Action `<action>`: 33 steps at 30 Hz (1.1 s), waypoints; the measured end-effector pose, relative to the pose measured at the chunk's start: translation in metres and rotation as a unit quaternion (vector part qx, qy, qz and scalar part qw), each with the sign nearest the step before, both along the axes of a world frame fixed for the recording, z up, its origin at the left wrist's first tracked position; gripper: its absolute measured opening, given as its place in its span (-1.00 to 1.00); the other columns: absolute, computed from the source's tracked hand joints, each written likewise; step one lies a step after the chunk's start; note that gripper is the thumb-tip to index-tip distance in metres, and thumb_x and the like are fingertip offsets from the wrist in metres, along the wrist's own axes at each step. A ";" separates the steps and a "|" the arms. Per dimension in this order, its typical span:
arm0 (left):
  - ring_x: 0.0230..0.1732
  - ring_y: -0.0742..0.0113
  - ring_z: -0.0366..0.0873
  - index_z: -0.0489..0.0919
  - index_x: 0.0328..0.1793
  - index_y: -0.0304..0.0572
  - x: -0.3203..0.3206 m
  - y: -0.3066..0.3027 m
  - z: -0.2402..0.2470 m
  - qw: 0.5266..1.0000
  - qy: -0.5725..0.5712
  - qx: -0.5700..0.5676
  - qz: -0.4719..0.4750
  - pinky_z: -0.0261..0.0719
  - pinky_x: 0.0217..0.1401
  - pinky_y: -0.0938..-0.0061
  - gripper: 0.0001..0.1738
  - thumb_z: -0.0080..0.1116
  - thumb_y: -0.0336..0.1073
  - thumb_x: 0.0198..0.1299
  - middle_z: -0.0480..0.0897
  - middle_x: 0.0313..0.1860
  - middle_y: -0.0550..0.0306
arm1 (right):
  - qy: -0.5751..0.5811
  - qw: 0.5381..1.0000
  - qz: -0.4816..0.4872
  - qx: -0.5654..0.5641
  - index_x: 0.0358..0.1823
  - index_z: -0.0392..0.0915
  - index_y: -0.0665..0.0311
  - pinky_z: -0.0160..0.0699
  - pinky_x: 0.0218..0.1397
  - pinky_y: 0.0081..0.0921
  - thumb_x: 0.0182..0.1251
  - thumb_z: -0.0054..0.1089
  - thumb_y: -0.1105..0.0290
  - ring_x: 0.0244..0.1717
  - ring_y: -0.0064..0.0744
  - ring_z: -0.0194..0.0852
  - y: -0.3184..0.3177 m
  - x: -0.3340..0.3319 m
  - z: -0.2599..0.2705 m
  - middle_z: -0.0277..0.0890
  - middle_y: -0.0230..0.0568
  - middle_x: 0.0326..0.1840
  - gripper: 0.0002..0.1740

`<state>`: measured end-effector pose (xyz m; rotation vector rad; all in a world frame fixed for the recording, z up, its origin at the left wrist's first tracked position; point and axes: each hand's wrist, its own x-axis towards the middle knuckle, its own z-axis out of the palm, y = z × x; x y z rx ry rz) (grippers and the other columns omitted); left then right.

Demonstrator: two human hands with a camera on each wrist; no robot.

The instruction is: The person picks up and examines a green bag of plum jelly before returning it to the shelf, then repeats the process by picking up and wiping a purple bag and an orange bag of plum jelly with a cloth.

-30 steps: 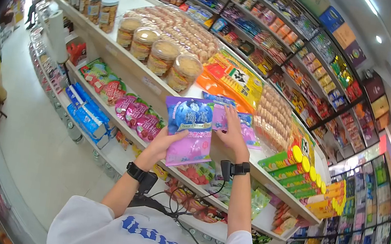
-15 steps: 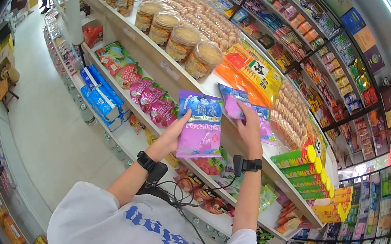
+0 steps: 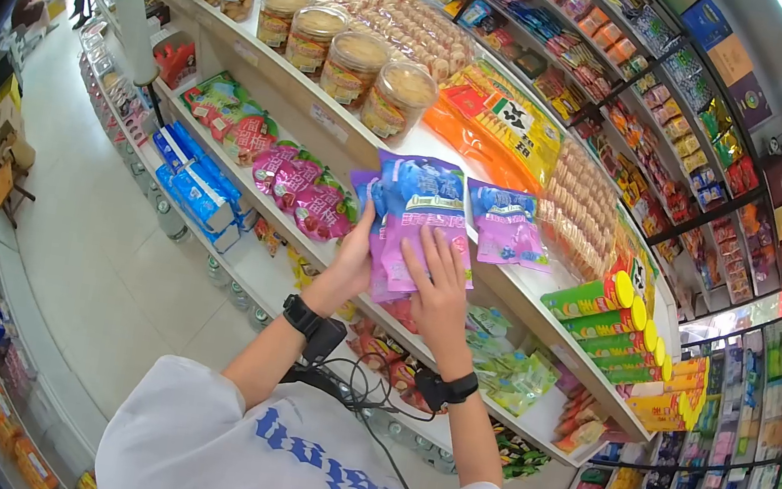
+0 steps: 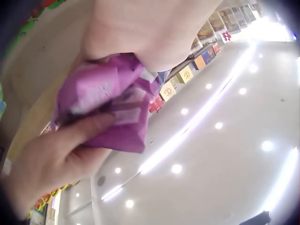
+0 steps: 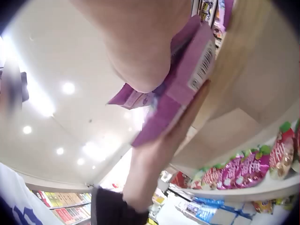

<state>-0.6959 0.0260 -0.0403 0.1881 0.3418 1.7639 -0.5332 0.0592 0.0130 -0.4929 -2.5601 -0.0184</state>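
Note:
In the head view, my left hand [image 3: 352, 257] grips a purple-and-blue snack bag [image 3: 386, 292] by its left side. A second bag of the same kind [image 3: 424, 199] overlaps it in front. My right hand [image 3: 441, 303] pinches this front bag, fingers spread over its lower face; in the left wrist view the right thumb [image 4: 96, 125] lies against the purple back. From the right wrist view, a barcode shows on one purple bag [image 5: 190, 79], with the left hand behind it. A third matching bag [image 3: 509, 227] lies on the shelf top, just right of the hands.
Clear tubs of biscuits [image 3: 400, 102] line the shelf edge [image 3: 329, 119] at left. Behind are a yellow-orange packet [image 3: 505, 125] and trays of wrapped rolls [image 3: 576, 227]. Green tubes with yellow lids [image 3: 595, 300] lie at right. Pink pouches [image 3: 304, 186] fill the shelf below.
My right hand has brought a second bag left from the shelf top, over the bag in my left hand. One matching bag stays on the shelf.

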 end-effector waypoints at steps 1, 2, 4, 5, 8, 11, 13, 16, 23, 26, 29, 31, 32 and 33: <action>0.33 0.23 0.52 0.37 0.48 -0.14 0.000 -0.001 0.004 1.000 -0.012 0.023 -0.001 0.48 0.43 0.23 -0.30 -0.17 0.26 0.52 0.56 0.34 0.05 | -0.001 1.000 -0.001 0.002 0.45 0.44 0.05 0.02 0.64 0.04 0.04 0.16 0.64 0.58 -0.03 0.17 -0.001 0.002 0.001 0.27 -0.09 0.56 -0.19; 0.34 0.23 0.51 0.37 0.48 -0.12 -0.001 -0.003 0.009 0.998 -0.030 0.059 -0.002 0.49 0.42 0.24 -0.29 -0.12 0.27 0.50 0.55 0.35 0.05 | -0.001 1.000 -0.001 0.006 0.45 0.44 0.05 0.00 0.65 0.04 0.04 0.17 0.64 0.58 -0.05 0.16 -0.001 0.004 0.003 0.27 -0.10 0.56 -0.19; 0.34 0.23 0.51 0.37 0.48 -0.12 0.006 -0.006 0.014 0.999 0.043 0.018 0.005 0.51 0.40 0.27 -0.29 -0.07 0.26 0.49 0.55 0.34 0.04 | -0.014 1.000 0.004 0.015 0.44 0.44 0.04 -0.01 0.65 0.03 0.05 0.18 0.63 0.58 -0.07 0.16 -0.006 0.009 0.009 0.27 -0.13 0.56 -0.20; 0.34 0.24 0.51 0.38 0.47 -0.12 0.010 -0.006 0.015 0.997 0.079 -0.002 0.010 0.51 0.39 0.28 -0.30 -0.05 0.26 0.48 0.55 0.34 0.03 | -0.025 0.999 0.011 0.023 0.43 0.45 0.04 -0.01 0.65 0.03 0.05 0.19 0.62 0.58 -0.08 0.16 -0.007 0.009 0.015 0.28 -0.14 0.56 -0.21; 0.26 0.27 0.58 0.43 0.41 -0.20 0.010 -0.011 0.016 0.996 0.090 -0.001 -0.027 0.58 0.30 0.35 -0.40 0.08 0.07 0.46 0.59 0.28 0.03 | -0.037 0.999 0.027 0.017 0.41 0.46 0.03 0.00 0.65 0.01 0.08 0.21 0.58 0.57 -0.12 0.18 -0.012 0.013 0.017 0.29 -0.19 0.56 -0.25; 0.16 0.29 0.63 0.48 0.35 -0.24 0.009 -0.010 0.012 0.996 0.076 -0.011 -0.039 0.62 0.22 0.37 -0.50 0.12 -0.10 0.41 0.64 0.19 0.03 | -0.053 0.998 0.039 0.007 0.42 0.46 0.03 0.02 0.64 -0.01 0.14 0.24 0.51 0.57 -0.12 0.18 -0.013 0.020 0.018 0.29 -0.17 0.56 -0.29; 0.10 0.29 0.66 0.50 0.31 -0.25 0.008 -0.010 0.003 0.997 0.066 -0.023 -0.040 0.64 0.17 0.38 -0.54 0.14 -0.17 0.37 0.66 0.14 0.03 | -0.046 0.996 0.071 -0.025 0.43 0.45 0.04 0.05 0.63 -0.01 0.19 0.25 0.47 0.57 -0.09 0.17 -0.012 0.028 0.021 0.28 -0.12 0.55 -0.31; 0.06 0.30 0.66 0.52 0.27 -0.28 0.002 -0.008 -0.004 0.995 0.086 -0.044 -0.018 0.64 0.14 0.39 -0.54 0.19 -0.18 0.32 0.67 0.10 0.04 | 0.051 0.991 0.087 -0.089 0.45 0.41 0.11 0.08 0.62 0.00 0.23 0.22 0.47 0.58 -0.02 0.15 0.011 0.050 0.033 0.27 -0.04 0.55 -0.32; 0.09 0.23 0.64 0.51 0.30 -0.29 -0.003 -0.036 0.015 0.995 0.036 -0.077 -0.049 0.60 0.21 0.34 -0.49 0.20 -0.16 0.31 0.66 0.13 0.02 | 0.020 0.985 -0.170 0.020 0.56 0.22 0.16 -0.13 0.68 0.09 0.07 0.17 0.59 0.62 0.07 0.04 0.100 0.091 0.032 0.19 0.04 0.58 -0.10; 0.09 0.21 0.64 0.50 0.30 -0.28 -0.005 -0.040 0.014 0.996 0.031 -0.053 -0.072 0.60 0.23 0.33 -0.48 0.21 -0.13 0.31 0.66 0.14 0.01 | -0.041 0.980 -0.191 0.021 0.51 0.31 0.09 -0.21 0.68 0.15 0.13 0.22 0.58 0.65 0.04 -0.02 0.140 0.096 -0.002 0.21 -0.04 0.58 -0.18; 0.10 0.20 0.64 0.50 0.30 -0.28 -0.006 -0.043 0.013 0.995 0.033 -0.061 -0.075 0.60 0.23 0.31 -0.47 0.23 -0.12 0.32 0.66 0.14 0.00 | -0.055 0.980 -0.189 0.019 0.42 0.44 0.04 -0.03 0.64 0.07 0.12 0.18 0.62 0.58 -0.03 0.14 0.146 0.090 0.001 0.32 -0.13 0.53 -0.26; 0.11 0.20 0.64 0.50 0.30 -0.28 -0.008 -0.042 0.007 0.995 0.034 -0.059 -0.076 0.60 0.23 0.31 -0.47 0.25 -0.12 0.32 0.65 0.15 -0.01 | -0.038 0.982 -0.184 -0.014 0.34 0.52 0.05 0.16 0.57 -0.03 0.16 0.15 0.63 0.51 -0.04 0.28 0.145 0.085 0.004 0.40 -0.15 0.47 -0.34; 0.11 0.20 0.64 0.50 0.30 -0.29 -0.008 -0.042 0.005 0.995 0.035 -0.057 -0.075 0.61 0.22 0.31 -0.47 0.25 -0.12 0.32 0.65 0.15 -0.01 | -0.023 0.982 -0.180 -0.042 0.31 0.55 0.07 0.26 0.52 -0.08 0.20 0.16 0.61 0.46 -0.02 0.34 0.146 0.083 0.005 0.43 -0.14 0.44 -0.41; 0.11 0.21 0.64 0.50 0.30 -0.29 -0.007 -0.044 0.004 0.995 0.035 -0.055 -0.075 0.61 0.22 0.31 -0.48 0.25 -0.13 0.32 0.65 0.15 -0.01 | -0.009 0.982 -0.176 -0.071 0.27 0.58 0.09 0.36 0.46 -0.13 0.24 0.16 0.59 0.42 -0.01 0.41 0.145 0.081 0.005 0.47 -0.14 0.42 -0.47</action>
